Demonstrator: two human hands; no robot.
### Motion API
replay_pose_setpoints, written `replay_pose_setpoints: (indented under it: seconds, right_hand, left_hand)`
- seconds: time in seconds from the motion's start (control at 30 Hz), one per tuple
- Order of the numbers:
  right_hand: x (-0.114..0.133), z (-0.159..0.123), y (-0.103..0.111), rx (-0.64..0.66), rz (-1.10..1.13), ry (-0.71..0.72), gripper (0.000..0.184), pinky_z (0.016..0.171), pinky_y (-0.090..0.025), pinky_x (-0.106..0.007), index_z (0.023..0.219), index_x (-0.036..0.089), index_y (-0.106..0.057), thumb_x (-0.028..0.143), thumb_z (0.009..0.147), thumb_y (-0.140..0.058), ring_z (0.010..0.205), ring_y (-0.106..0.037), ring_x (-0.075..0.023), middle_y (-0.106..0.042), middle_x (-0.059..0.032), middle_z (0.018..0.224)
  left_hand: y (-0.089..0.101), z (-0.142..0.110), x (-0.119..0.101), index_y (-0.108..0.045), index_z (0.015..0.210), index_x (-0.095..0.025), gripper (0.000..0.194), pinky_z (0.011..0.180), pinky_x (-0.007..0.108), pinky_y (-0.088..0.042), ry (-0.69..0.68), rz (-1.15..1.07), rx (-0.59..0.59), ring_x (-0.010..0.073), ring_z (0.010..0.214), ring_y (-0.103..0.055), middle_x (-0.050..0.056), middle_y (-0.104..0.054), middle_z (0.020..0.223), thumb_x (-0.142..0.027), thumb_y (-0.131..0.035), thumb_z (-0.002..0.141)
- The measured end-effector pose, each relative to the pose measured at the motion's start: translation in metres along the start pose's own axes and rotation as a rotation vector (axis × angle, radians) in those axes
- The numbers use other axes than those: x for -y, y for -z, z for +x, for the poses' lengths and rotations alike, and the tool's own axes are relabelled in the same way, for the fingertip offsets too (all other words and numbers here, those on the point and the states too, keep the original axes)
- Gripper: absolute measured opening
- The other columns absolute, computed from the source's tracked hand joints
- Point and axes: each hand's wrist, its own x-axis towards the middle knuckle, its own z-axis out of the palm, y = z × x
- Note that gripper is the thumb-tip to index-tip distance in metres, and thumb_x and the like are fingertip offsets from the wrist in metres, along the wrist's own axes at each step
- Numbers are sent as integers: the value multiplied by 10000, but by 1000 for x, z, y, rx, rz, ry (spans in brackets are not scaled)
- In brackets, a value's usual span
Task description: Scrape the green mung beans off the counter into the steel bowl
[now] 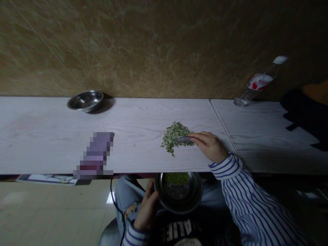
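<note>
My right hand [208,145] is closed on a thin grey tool [183,139] with a tapered tip; its exact kind is unclear. The tool lies low over a spread heap of small green bits [175,131] on the pale wood-grain table [138,136]. Just below the table's front edge, my left hand [148,208] grips the left rim of a steel bowl [176,205]. More green bits [176,178] rest in that bowl, gathered along its far side. The bowl sits over my lap, and part of its far rim is at the table edge.
A second steel bowl [85,101] stands by the wall at left. A pixelated purple phone-shaped object [96,150] lies at the front left, with a black cable [112,196] hanging below. At right are a plastic bottle [260,82] and a dark cloth-like item [304,112].
</note>
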Motion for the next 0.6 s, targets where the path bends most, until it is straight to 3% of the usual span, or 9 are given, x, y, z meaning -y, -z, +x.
replay_pose_setpoints:
  seconds: [0.33, 0.47, 0.6]
  right_hand:
    - [-10, -16, 6, -167, -81, -146, 245, 790, -534, -373, 1034, 245, -725, 297, 927, -511, 863, -701, -223, -764, -64, 979]
    - [-11, -17, 3, -150, -131, -131, 238, 780, -524, -369, 1035, 241, -720, 278, 933, -508, 848, -705, -219, -767, -65, 968]
    - [-7, -21, 2, -99, -149, -88, 231, 767, -509, -369, 1037, 227, -717, 261, 937, -512, 852, -706, -218, -767, -75, 965]
  left_hand:
    - [0, -2, 1, -629, 1230, -206, 690, 766, 370, -512, -17, 27, 28, 272, 887, -667, 57, -733, 905, -323, -791, 570]
    - [0, -3, 0, -636, 1218, -221, 658, 733, 363, -518, -31, 48, 22, 223, 750, -657, 14, -708, 814, -306, -780, 582]
    - [0, -5, -1, -599, 1274, -216, 703, 728, 352, -516, -22, 42, 29, 238, 805, -666, 46, -725, 892, -295, -773, 597]
